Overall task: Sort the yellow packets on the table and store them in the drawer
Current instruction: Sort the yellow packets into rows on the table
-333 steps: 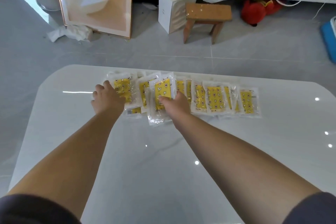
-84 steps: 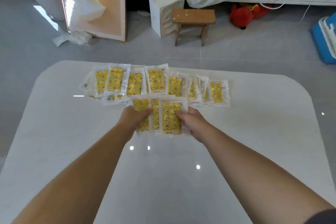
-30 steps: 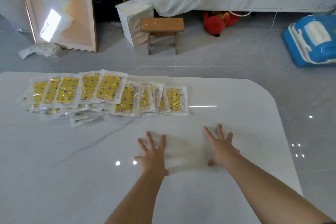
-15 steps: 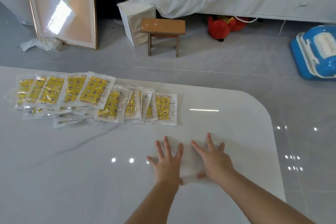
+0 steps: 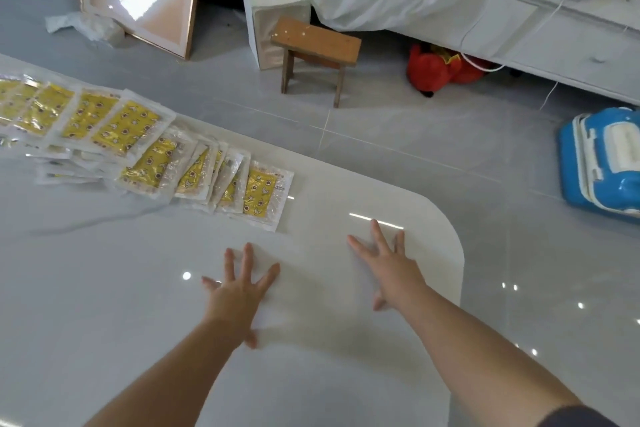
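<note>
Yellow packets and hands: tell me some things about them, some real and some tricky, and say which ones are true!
1. The left hand and right hand are spread open over the table. True.
2. The yellow packets lie in an overlapping row on the table. True.
3. The right hand holds one of the yellow packets. False: it holds nothing.
4. The yellow packets lie to the right of both hands. False: they lie to the left.
5. The wooden stool stands on the floor. True.

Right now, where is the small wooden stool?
Head view, upper centre: the small wooden stool stands beyond the white table, between a white box and a red plush toy.
</note>
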Demonstrator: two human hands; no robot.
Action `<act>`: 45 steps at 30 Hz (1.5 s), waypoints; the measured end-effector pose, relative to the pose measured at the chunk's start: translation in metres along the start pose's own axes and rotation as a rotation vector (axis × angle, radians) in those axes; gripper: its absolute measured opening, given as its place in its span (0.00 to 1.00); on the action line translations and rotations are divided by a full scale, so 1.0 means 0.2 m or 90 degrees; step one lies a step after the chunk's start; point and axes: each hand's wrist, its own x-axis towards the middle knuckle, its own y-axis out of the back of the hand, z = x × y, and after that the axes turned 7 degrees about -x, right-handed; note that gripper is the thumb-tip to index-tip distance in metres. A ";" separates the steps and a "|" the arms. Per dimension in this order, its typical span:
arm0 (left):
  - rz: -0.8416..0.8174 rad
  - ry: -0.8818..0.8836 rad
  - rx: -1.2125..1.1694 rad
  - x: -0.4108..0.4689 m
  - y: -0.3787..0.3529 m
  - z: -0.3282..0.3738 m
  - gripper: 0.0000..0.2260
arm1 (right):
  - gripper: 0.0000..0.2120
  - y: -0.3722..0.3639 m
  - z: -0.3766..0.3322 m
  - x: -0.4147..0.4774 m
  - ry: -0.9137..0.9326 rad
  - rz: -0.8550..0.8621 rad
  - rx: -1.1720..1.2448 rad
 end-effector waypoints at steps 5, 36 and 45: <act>0.057 0.053 -0.216 0.02 0.07 0.11 0.52 | 0.63 -0.02 0.02 0.02 0.024 0.012 0.001; -0.008 0.252 -0.515 0.41 0.84 0.49 0.20 | 0.37 0.90 0.46 0.58 0.344 -0.205 -0.041; 0.021 0.395 -0.338 0.69 1.05 0.41 0.28 | 0.40 1.28 0.55 1.01 0.358 -0.133 0.011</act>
